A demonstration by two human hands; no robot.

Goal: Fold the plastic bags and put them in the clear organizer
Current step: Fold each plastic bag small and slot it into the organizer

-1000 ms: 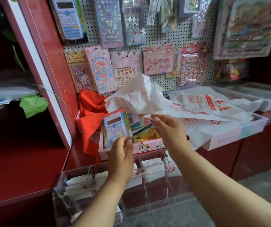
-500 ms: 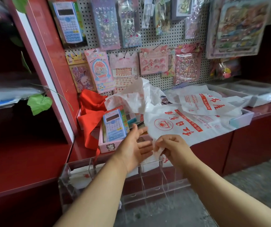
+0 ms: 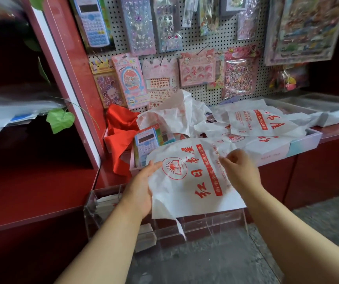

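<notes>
Plastic bag (image 3: 193,179) between left hand (image 3: 139,193) and right hand (image 3: 240,171).

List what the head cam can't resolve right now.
- Left hand palm and fingertips: behind the white bag, so the grip is unclear.
- Clear organizer middle compartments: covered by the bag.
- Small red print on the bag: too small and crumpled.
- Left shelf contents: blurred.

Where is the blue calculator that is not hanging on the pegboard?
It stands left of centre in the pink box, between the red cloth and the held white bag.
</notes>
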